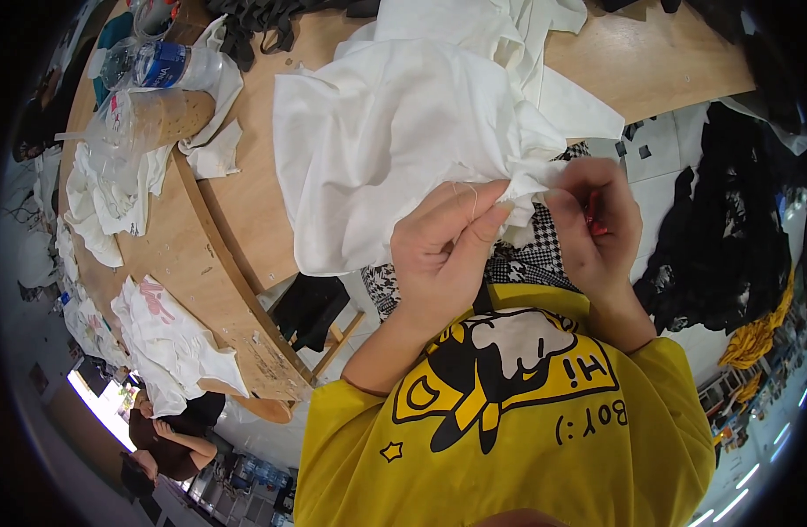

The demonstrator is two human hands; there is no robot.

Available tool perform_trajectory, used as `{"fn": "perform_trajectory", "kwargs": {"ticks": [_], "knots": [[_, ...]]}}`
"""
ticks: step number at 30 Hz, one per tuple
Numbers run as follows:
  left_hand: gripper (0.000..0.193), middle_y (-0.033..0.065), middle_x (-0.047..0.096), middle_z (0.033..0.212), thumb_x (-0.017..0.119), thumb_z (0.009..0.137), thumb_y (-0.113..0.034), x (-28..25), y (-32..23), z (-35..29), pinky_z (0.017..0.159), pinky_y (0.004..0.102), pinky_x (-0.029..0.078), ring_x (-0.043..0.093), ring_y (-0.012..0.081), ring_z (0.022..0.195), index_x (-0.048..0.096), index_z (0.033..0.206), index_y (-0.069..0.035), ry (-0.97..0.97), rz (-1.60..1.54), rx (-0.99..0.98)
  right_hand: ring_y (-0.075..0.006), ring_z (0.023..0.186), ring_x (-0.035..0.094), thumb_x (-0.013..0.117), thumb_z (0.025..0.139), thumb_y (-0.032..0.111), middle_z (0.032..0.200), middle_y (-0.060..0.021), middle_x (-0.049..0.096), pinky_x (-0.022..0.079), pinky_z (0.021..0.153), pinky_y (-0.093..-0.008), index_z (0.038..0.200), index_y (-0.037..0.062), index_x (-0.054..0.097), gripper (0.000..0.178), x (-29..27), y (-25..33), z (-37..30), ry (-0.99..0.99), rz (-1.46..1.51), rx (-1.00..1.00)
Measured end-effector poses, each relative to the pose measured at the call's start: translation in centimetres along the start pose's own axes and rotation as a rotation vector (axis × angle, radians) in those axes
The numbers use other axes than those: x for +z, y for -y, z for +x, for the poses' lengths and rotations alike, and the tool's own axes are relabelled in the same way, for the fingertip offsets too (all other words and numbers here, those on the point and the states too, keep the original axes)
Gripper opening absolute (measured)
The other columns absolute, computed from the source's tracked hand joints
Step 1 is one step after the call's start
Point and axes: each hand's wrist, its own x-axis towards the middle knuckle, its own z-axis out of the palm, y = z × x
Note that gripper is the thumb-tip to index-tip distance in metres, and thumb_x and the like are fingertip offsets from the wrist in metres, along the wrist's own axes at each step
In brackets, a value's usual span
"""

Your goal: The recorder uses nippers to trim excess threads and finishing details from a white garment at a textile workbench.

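- The left hand (447, 250) is closed in a pinch: the thumb and the forefinger press together on a gathered edge of the white cloth (395, 149).
- A thin pale thread (471, 200) makes a loop over the fingers of this left hand.
- The right hand (598, 230) is just to the right, with its fingers curled inward. Inside the curl it has a small red thing (596, 217), mostly hidden, so I cannot tell its kind. Its thumb and forefinger are also at the cloth's edge; how firmly they grip it, I cannot tell.
- The white cloth lies in loose folds over the wooden tabletop (245, 211), and its near part hangs over the edge toward the person.
- Under the hands, a black-and-white patterned fabric (548, 249) is on the lap, next to the yellow shirt (509, 457) of the person.
- At the far left of the tabletop, a plastic bottle (206, 68) with a blue label lies beside a clear cup (180, 119) with a light brown content, among white scraps (215, 154).
- Nearer on the left, a white piece with a reddish print (171, 329) lies across the tabletop's edge.
- On the right, well apart from the hands, there is a heap of black fabric (728, 228).
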Motion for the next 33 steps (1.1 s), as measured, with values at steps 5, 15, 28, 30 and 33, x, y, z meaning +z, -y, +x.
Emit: {"fn": "perform_trajectory", "kwargs": {"ticks": [5,15,28,30,33], "knots": [[0.018,0.0082,0.057,0.069,0.058,0.068,0.005,-0.1,0.2,0.7,0.055,0.0234,0.038,0.050,0.0180,0.059,0.059,0.086,0.003,-0.075,0.305,0.309,-0.0050,0.059,0.031,0.044,0.082,0.016,0.073,-0.0020,0.038,0.027,0.051,-0.0155,0.108,0.0013,0.031,0.033,-0.7,3.4,-0.8,0.153,0.552,0.289],[0.019,0.0093,0.057,0.074,0.057,0.070,0.004,-0.1,0.2,0.7,0.064,0.0254,0.037,0.049,0.0180,0.067,0.058,0.089,0.004,-0.051,0.375,0.420,-0.0057,0.063,0.035,0.031,0.088,0.010,0.076,-0.0028,0.041,0.032,0.056,-0.0176,0.104,0.0000,0.032,0.019,0.1,3.7,-1.0,0.427,0.609,0.350],[0.028,0.0079,0.058,0.073,0.055,0.060,0.008,-0.1,0.4,0.6,0.059,0.0265,0.034,0.049,0.0182,0.060,0.060,0.086,0.001,-0.079,0.530,0.559,-0.0050,0.057,0.037,0.031,0.088,0.012,0.069,-0.0035,0.043,0.033,0.051,-0.0174,0.099,-0.0031,0.033,0.018,0.1,3.9,-1.2,0.361,0.521,0.378],[0.031,0.0066,0.059,0.073,0.053,0.056,0.007,-0.3,0.7,0.7,0.057,0.0257,0.034,0.050,0.0171,0.058,0.060,0.085,0.000,-0.095,0.549,0.614,-0.0049,0.057,0.037,0.031,0.088,0.012,0.069,-0.0034,0.043,0.033,0.051,-0.0174,0.098,-0.0030,0.033,0.018,0.0,3.9,-1.2,0.373,0.512,0.374],[0.035,0.0064,0.059,0.074,0.053,0.053,0.007,-0.4,0.9,0.6,0.057,0.0259,0.034,0.049,0.0173,0.058,0.060,0.087,-0.001,-0.103,0.595,0.680,-0.0045,0.056,0.037,0.031,0.088,0.012,0.069,-0.0031,0.042,0.032,0.051,-0.0172,0.098,-0.0028,0.033,0.018,0.1,4.0,-1.2,0.365,0.505,0.388]]}}
